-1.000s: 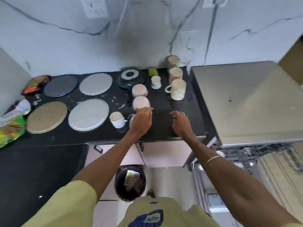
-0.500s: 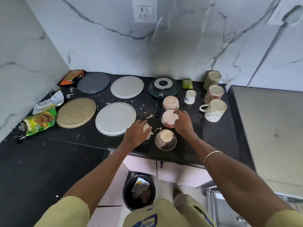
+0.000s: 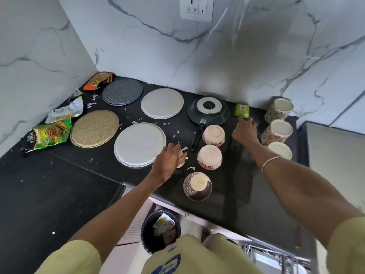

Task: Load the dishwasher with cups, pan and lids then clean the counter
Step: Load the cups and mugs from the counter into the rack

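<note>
My left hand [image 3: 169,161] grips a small white cup [image 3: 182,155] that stands on the black counter [image 3: 79,175], beside a large white lid [image 3: 140,144]. My right hand [image 3: 245,131] reaches to the back of the counter, just before a green object [image 3: 242,110]; what lies under its fingers is hidden. Three patterned cups stand upside down between my hands [image 3: 213,134] [image 3: 209,156] [image 3: 197,185]. An upturned dark pan [image 3: 208,110] lies behind them. Three mugs [image 3: 276,131] stand at the right. A tan lid [image 3: 94,128], grey lid [image 3: 122,94] and white lid [image 3: 162,103] lie to the left.
Snack wrappers [image 3: 49,133] [image 3: 97,81] [image 3: 65,111] lie in the left corner, and white scraps are scattered among the lids. A black bin [image 3: 160,230] with rubbish stands below the counter edge. A dishwasher rack [image 3: 276,258] shows at the lower right.
The view has swung left and closer to the counter. My right hand moved from the middle upturned cup to the back near the green object. My left hand stays on the small cup.
</note>
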The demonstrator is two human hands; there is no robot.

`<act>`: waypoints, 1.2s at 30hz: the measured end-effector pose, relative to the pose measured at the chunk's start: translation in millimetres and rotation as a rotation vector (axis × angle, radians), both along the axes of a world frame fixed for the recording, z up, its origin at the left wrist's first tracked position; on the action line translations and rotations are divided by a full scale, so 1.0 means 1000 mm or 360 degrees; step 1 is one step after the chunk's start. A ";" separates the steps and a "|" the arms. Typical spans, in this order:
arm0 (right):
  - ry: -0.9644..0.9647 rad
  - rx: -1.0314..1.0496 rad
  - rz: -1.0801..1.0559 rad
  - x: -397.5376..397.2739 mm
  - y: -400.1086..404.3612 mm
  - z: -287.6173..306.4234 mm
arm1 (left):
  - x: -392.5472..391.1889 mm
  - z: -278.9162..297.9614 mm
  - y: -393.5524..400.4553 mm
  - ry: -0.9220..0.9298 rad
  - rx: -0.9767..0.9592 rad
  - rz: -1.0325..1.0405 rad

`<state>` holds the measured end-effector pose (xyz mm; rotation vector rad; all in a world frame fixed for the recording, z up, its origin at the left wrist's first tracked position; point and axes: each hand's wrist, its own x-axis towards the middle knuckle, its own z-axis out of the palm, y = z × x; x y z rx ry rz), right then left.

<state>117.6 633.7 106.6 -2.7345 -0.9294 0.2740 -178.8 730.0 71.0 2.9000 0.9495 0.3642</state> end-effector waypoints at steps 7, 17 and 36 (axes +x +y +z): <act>0.0032 0.0078 0.0076 0.009 -0.005 -0.002 | 0.021 0.018 0.001 -0.0096 -0.0304 0.0054; -0.0082 0.0398 0.0020 -0.018 -0.044 0.045 | 0.042 0.057 -0.020 -0.0227 -0.0173 -0.0154; -0.0306 0.0605 -0.0810 -0.155 -0.383 0.081 | 0.075 0.078 -0.290 -0.0198 -0.0172 -0.1430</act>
